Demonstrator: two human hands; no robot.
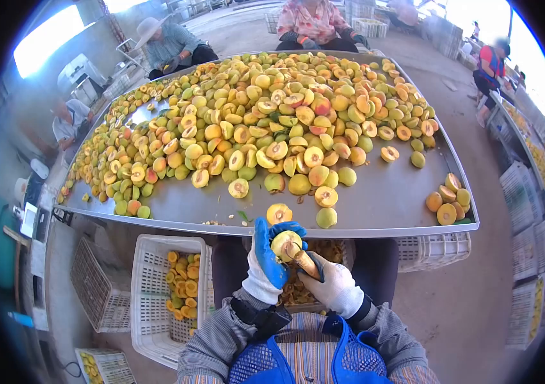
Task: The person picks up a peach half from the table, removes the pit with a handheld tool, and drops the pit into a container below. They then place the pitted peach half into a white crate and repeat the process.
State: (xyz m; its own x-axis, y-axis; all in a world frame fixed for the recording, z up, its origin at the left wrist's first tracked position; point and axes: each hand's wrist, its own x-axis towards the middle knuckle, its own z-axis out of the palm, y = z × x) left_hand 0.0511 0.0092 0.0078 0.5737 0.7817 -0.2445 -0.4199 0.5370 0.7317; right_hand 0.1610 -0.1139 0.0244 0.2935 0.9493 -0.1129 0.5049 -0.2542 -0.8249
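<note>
My left hand (263, 259), in a blue-coated white glove, is closed around a yellow peach half (282, 242) with its cut side turned towards me. A wooden-handled tool (305, 262) sits in the grip of my gloved right hand (336, 285). The tool's end meets the cut face near the pit; its tip is hidden. Just beyond my left hand, another peach half (279, 213) rests at the near edge of the metal table (375, 208). Under my hands, a container holds brownish scraps (299, 291), partly covered by my arms.
A large heap of halved peaches (247, 115) covers much of the table, with a small pile (448, 201) at its right corner. A white crate (141, 307) of pitted halves stands left of my legs. Co-workers (170, 48) sit around the far side.
</note>
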